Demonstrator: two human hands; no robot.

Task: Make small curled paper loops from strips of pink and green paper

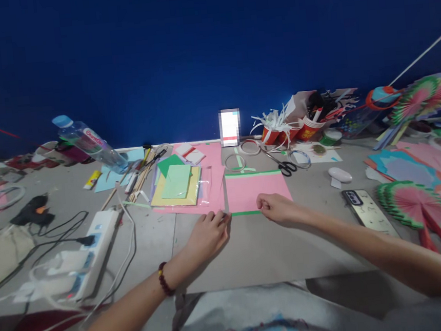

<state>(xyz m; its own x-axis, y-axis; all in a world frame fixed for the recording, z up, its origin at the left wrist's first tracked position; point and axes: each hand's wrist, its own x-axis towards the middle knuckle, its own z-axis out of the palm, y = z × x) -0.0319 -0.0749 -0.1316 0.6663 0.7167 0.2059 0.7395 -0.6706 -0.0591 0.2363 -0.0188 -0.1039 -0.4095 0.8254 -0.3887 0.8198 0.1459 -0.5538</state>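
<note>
A pink sheet of paper (242, 192) lies flat in front of me, with a green strip along its far edge and another green strip (246, 213) along its near edge. My left hand (211, 230) has bent fingers, thumb and forefinger closed at the sheet's near left corner. Curled into a loose fist, my right hand (276, 208) rests on the near edge, its fingertips closed at the green strip. Whatever lies under the curled fingers is hidden. Black scissors (288, 168) lie just beyond the sheet's far right corner.
Left: a power strip (97, 253) with cables, a tilted water bottle (97, 143), and stacked coloured paper (177, 182). Right: a phone (367, 212), white mouse (340, 175), and pleated paper fans (419, 205). Tape rolls (250, 147) and red cups (310, 128) stand by the blue wall.
</note>
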